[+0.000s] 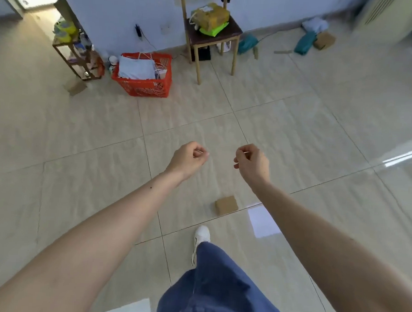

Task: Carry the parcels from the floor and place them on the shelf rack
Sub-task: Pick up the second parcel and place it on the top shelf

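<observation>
Beige floor tiles (295,136) with faint wavy veining and thin dark grout lines. Plain brown cardboard parcel (226,205) near a white shoe (202,234) and blue denim trouser leg (215,288). Red lattice-sided basket (143,82) holding pale grey-white cloth. Tan taped parcel (212,15) over a neon green one (214,28) on a dark-topped shelf rack (213,37) with light wood legs. Teal bags (304,42) by a pale blue wall (126,13).
</observation>
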Motion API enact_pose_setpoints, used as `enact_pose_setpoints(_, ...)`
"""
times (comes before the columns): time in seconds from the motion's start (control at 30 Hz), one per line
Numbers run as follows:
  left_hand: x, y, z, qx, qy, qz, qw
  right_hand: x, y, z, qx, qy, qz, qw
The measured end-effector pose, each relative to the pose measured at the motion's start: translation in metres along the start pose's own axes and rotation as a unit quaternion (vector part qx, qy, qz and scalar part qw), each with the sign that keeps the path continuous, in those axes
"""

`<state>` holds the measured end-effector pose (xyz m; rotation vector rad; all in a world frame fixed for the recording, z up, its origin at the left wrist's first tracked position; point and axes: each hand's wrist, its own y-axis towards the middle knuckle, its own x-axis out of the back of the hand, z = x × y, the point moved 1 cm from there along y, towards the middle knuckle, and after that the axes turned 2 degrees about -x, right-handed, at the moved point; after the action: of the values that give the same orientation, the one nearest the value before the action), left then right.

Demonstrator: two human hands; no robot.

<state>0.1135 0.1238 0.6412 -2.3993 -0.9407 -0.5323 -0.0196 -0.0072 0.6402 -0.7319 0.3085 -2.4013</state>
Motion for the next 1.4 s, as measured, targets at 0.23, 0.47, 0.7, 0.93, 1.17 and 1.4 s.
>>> enact_pose_setpoints(0.23,0.000,0.084,-0.026,-0.060,0.027,0.088,0.994,-0.001,0.047,0.014,-0.058,0.051,-0.078,0.994)
enact_pose_setpoints(0.47,-0.010,0.156,-0.065,-0.094,0.050,0.162,0.981,0.003,0.081,0.028,-0.109,0.077,-0.145,0.980)
enact_pose_setpoints(0.7,-0.039,0.206,-0.083,-0.121,0.094,0.265,0.952,0.004,0.097,0.013,-0.171,0.118,-0.237,0.949)
enact_pose_setpoints(0.93,-0.056,0.253,-0.080,-0.161,0.154,0.373,0.901,-0.024,0.101,0.006,-0.243,0.184,-0.345,0.888)
enact_pose_setpoints(1.17,-0.076,0.271,-0.059,-0.164,0.181,0.441,0.864,-0.050,0.096,-0.012,-0.285,0.233,-0.426,0.827)
enact_pose_setpoints(1.4,-0.121,0.264,-0.004,-0.139,0.208,0.462,0.851,-0.069,0.094,-0.070,-0.326,0.252,-0.449,0.793)
